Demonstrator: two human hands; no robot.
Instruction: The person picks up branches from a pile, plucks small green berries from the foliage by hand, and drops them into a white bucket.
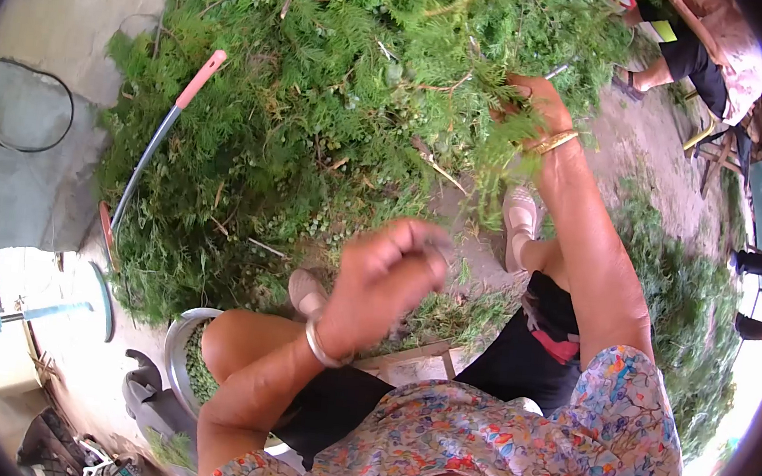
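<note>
My left hand (pixel 386 284), with a silver bangle at the wrist, is raised over the ground between my knees. Its fingers are curled in and slightly smeared; whatever they may hold is too small to make out. My right hand (pixel 540 107), wearing a gold bracelet, reaches out to the edge of a big heap of feathery green conifer branches (pixel 340 96). Its fingers are closed on a leafy green sprig (pixel 511 150), which hangs below the palm. Small pale-green cones dot the heap. A metal basin (pixel 176 347) full of small green cones stands beside my left knee.
A curved metal tool with pink grips (pixel 157 138) lies on the heap's left side. More cut greenery (pixel 668 302) lies to my right. Another person (pixel 715 59) sits at the upper right. A black cable (pixel 72 107) loops over the concrete at left.
</note>
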